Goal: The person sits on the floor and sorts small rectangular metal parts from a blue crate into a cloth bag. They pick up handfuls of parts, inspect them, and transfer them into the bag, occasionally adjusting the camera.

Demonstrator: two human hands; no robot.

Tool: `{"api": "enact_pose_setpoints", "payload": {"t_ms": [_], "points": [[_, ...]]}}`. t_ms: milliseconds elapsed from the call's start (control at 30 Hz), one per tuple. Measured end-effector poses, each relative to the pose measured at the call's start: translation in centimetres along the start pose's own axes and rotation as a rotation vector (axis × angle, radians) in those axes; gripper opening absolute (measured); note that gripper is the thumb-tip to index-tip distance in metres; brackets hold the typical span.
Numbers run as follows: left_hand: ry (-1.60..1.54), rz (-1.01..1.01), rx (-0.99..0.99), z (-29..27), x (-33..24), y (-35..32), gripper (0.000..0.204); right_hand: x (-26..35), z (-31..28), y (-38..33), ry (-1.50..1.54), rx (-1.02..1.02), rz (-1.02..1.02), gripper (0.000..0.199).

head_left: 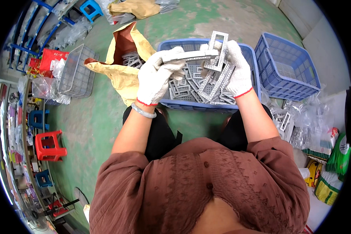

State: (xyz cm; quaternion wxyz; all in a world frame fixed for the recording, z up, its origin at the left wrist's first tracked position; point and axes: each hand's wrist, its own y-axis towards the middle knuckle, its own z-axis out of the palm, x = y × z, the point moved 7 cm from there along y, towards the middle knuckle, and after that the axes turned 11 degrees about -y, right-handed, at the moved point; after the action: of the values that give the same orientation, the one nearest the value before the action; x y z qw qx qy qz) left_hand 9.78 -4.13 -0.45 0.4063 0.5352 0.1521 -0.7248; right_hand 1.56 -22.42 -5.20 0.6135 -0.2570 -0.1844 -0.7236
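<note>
1. A slim pale-grey rectangular frame (pixel 181 57), seen edge-on, is held above the crate by the left hand (pixel 156 76), its fingers clamped around one end; a white knitted glove with red cuff edging is worn.
2. A pale-grey open rectangular frame (pixel 225 45) with a dotted surface is held upright by the right hand (pixel 239 70), similarly gloved, with fingers closed on its lower part. Whether the two frames touch cannot be told.
3. Beneath, a blue plastic crate (pixel 206 105) is filled with loose, angular grey frames (pixel 179 89), jumbled together.
4. More grey pieces (pixel 132 59) are contained in a creased yellow sack (pixel 124 84) with a reddish-brown lining.
5. A latticed blue basket (pixel 296 89) is placed at the right.
</note>
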Motion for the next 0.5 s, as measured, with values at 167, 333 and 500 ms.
{"api": "enact_pose_setpoints", "payload": {"t_ms": [167,333,500], "points": [[0.062,-0.003,-0.054,0.0,-1.5,-0.4,0.032,-0.1,0.3,0.2,0.056,0.073,0.001,0.057],[0.317,0.097,-0.166,-4.4,-5.3,1.3,0.03,0.8,0.1,0.2,-0.049,0.154,-0.052,0.062],[0.597,0.144,-0.533,-10.9,-10.6,2.8,0.038,0.9,0.1,0.4,-0.056,0.117,-0.063,0.064]]}}
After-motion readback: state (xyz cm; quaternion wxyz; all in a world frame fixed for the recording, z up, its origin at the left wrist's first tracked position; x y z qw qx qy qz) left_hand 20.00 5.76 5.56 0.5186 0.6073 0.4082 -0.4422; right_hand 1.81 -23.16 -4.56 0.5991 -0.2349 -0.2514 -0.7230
